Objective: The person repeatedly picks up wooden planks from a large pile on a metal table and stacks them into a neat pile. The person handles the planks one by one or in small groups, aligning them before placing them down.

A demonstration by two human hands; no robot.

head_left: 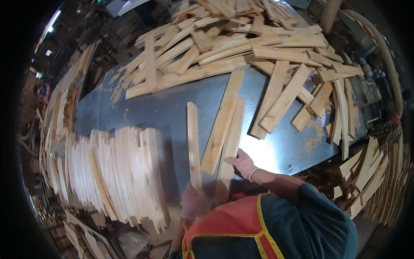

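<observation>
dim workshop, steel table (pixel 172 108), ceiling lights (pixel 51 23), dust hose (pixel 384 56).

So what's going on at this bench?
A person in work gloves is handling thin wooden slats on a dark metal table. The left hand grips one slat near its lower end, holding it roughly upright. The right hand rests on two more slats lying side by side on the table. A row of slats standing on edge sits to the left, and a big loose pile of slats covers the far side.
</observation>
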